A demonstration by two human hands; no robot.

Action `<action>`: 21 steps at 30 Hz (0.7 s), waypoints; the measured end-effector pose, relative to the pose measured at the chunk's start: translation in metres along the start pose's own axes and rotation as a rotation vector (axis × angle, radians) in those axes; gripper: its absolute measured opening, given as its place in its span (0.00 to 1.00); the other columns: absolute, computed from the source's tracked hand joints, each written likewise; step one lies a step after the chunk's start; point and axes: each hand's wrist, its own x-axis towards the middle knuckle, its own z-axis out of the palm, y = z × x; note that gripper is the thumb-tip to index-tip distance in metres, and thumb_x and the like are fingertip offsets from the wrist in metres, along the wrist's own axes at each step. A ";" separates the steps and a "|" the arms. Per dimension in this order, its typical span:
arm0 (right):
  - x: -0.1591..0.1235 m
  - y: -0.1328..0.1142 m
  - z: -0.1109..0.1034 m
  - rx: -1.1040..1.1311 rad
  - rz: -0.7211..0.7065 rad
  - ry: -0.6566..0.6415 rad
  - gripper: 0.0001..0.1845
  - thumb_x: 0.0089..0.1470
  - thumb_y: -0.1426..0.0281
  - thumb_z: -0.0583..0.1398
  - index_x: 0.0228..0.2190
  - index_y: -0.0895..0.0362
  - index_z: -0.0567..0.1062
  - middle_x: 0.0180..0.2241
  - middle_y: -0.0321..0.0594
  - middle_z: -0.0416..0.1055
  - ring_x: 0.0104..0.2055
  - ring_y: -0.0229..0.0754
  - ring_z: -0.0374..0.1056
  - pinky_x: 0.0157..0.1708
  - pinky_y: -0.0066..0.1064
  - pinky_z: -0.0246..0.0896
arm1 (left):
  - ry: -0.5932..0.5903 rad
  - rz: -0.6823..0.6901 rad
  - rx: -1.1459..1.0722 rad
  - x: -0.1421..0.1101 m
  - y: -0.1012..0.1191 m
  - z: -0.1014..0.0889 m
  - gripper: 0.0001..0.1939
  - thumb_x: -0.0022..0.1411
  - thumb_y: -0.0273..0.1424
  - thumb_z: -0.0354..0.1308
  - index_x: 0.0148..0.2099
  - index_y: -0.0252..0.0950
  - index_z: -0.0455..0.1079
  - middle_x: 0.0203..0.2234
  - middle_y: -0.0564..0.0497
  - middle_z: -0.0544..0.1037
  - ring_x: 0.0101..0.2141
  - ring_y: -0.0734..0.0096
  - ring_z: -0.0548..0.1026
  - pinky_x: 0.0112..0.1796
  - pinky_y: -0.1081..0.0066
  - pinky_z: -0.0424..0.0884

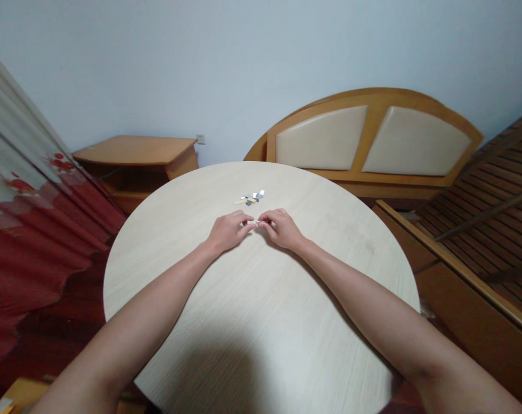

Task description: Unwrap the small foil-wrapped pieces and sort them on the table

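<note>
Over the middle of the round table (330, 213), both hands meet with thumb and fingertips pinched. My left hand (228, 231) and my right hand (284, 230) grip a tiny whitish piece (256, 222) between them. Fingers cover most of it, so its kind cannot be made out. Just beyond the fingertips lies a loose heap of several small flat pieces (252, 200), some beige, some white or shiny, some dark grey. Neither hand touches that heap.
A wooden cabinet (140, 150) stands behind the table at the left, near a red and white curtain (49, 230). A padded headboard (321, 138) leans by the wall. Wooden bed parts (472, 276) and slats (494, 213) are at the right.
</note>
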 end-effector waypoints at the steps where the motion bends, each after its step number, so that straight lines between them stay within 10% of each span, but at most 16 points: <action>1: 0.000 -0.001 0.000 -0.002 -0.011 -0.003 0.07 0.63 0.67 0.59 0.35 0.56 0.76 0.32 0.41 0.78 0.35 0.44 0.71 0.45 0.37 0.58 | -0.007 0.020 -0.003 0.000 0.001 0.000 0.12 0.69 0.39 0.59 0.46 0.38 0.79 0.38 0.49 0.83 0.36 0.68 0.78 0.37 0.70 0.69; 21: -0.003 0.004 -0.001 -0.098 0.006 -0.035 0.11 0.65 0.66 0.56 0.36 0.55 0.78 0.34 0.44 0.79 0.37 0.46 0.71 0.45 0.38 0.58 | 0.001 -0.014 -0.014 -0.002 0.004 0.003 0.10 0.69 0.33 0.56 0.41 0.37 0.78 0.36 0.49 0.83 0.35 0.69 0.77 0.37 0.70 0.69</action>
